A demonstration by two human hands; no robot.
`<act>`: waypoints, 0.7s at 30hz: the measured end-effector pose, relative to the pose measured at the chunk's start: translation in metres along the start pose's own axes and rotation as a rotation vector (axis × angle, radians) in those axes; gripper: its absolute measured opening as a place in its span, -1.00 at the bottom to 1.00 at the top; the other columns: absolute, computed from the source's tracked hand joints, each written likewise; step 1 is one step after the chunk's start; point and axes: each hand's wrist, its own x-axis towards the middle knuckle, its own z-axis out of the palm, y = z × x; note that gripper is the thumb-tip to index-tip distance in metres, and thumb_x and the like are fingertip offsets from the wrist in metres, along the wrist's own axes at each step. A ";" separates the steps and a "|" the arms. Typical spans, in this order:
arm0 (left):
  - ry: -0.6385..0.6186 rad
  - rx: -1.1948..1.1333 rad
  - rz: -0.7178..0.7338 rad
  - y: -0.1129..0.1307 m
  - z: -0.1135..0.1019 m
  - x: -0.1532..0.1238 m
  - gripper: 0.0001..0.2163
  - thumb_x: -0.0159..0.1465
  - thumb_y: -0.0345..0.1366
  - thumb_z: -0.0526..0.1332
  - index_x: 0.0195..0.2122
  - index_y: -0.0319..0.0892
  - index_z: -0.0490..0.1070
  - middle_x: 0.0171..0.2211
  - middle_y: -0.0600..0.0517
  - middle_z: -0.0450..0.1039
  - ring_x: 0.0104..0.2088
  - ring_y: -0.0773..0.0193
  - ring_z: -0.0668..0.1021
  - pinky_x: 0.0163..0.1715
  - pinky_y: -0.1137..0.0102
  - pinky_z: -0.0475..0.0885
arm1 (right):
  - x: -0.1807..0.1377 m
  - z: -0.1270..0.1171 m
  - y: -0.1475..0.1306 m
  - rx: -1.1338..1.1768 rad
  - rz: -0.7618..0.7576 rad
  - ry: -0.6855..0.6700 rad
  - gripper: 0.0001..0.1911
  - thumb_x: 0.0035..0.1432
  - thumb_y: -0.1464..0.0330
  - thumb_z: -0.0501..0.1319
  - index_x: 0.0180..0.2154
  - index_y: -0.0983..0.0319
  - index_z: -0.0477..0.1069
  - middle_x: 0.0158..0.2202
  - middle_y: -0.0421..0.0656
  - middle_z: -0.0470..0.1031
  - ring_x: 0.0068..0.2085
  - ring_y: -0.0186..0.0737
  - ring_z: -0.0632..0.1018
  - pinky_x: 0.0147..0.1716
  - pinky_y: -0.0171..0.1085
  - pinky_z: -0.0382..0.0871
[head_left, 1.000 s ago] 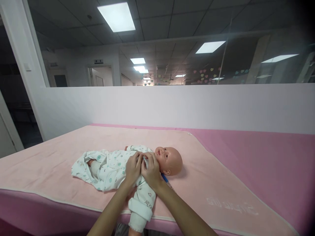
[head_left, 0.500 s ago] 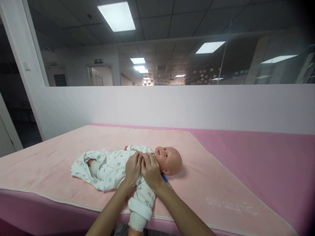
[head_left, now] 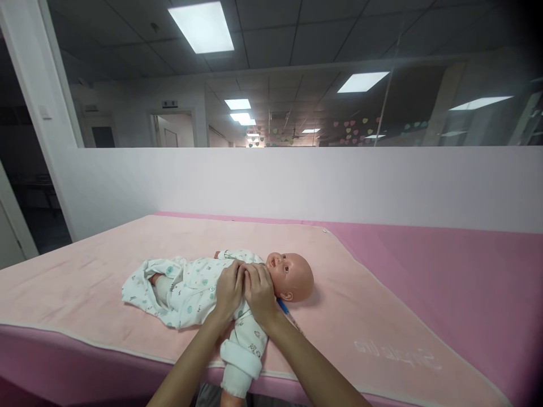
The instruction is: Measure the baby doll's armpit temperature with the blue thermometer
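A baby doll (head_left: pixel 292 275) in a white printed romper (head_left: pixel 186 285) lies on its back on a light pink blanket (head_left: pixel 360 305), head to the right. My left hand (head_left: pixel 228 294) and my right hand (head_left: pixel 259 294) rest side by side on the doll's chest, just below its chin. The fingers of both are curled and pinched at the romper's collar; whatever lies under them is hidden. One sleeve of the romper (head_left: pixel 241 356) hangs over the near edge. A small blue object (head_left: pixel 283 307) pokes out beside my right wrist, under the doll's neck.
The blanket covers a pink padded table (head_left: pixel 466 265) that runs far to the right. A low white partition wall (head_left: pixel 297 181) with glass above stands behind it. A dark doorway (head_left: pixel 25 169) opens at the left.
Almost nothing has moved. A small pale bit that showed between my hands a second ago is now covered by my fingers.
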 end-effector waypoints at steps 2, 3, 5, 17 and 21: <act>-0.008 -0.007 0.007 0.001 0.000 0.000 -0.74 0.30 -0.21 -0.14 -0.38 -0.14 0.26 -0.43 0.06 0.40 -0.41 0.31 0.41 -0.37 0.41 0.26 | 0.001 0.000 0.000 0.006 0.022 -0.001 -0.74 0.20 0.49 -0.03 -0.11 0.23 0.31 -0.24 -0.07 0.41 -0.21 -0.21 0.42 -0.19 -0.16 0.38; -0.009 -0.004 0.014 0.002 0.000 0.000 -0.74 0.30 -0.20 -0.15 -0.37 -0.14 0.27 -0.42 0.06 0.40 -0.40 0.30 0.41 -0.35 0.41 0.26 | 0.001 0.001 0.000 0.011 0.037 0.000 -0.73 0.20 0.49 -0.03 -0.09 0.24 0.30 -0.21 -0.06 0.40 -0.19 -0.21 0.42 -0.17 -0.15 0.38; -0.011 0.012 0.025 0.002 -0.001 0.000 -0.73 0.30 -0.20 -0.16 -0.37 -0.14 0.27 -0.41 0.05 0.40 -0.39 0.29 0.41 -0.33 0.39 0.24 | 0.001 0.002 0.000 0.027 0.069 0.000 -0.71 0.21 0.48 -0.04 -0.05 0.25 0.26 -0.19 -0.06 0.40 -0.16 -0.21 0.43 -0.16 -0.16 0.38; 0.102 0.052 0.025 0.006 -0.010 0.000 -0.75 0.30 -0.21 -0.12 -0.29 -0.13 0.31 -0.35 0.03 0.43 -0.35 0.28 0.42 -0.31 0.38 0.26 | 0.006 -0.004 -0.004 0.097 0.107 0.101 -0.78 0.19 0.49 -0.04 -0.15 0.23 0.28 -0.29 -0.11 0.42 -0.24 -0.26 0.43 -0.19 -0.19 0.37; 0.061 0.262 0.196 -0.007 -0.031 0.000 -0.77 0.26 -0.32 -0.09 -0.36 -0.14 0.35 -0.37 0.02 0.43 -0.32 0.25 0.42 -0.24 0.33 0.22 | 0.007 -0.008 -0.007 0.171 0.108 0.117 -0.76 0.14 0.53 -0.06 -0.17 0.25 0.26 -0.32 -0.10 0.38 -0.26 -0.25 0.40 -0.26 -0.22 0.35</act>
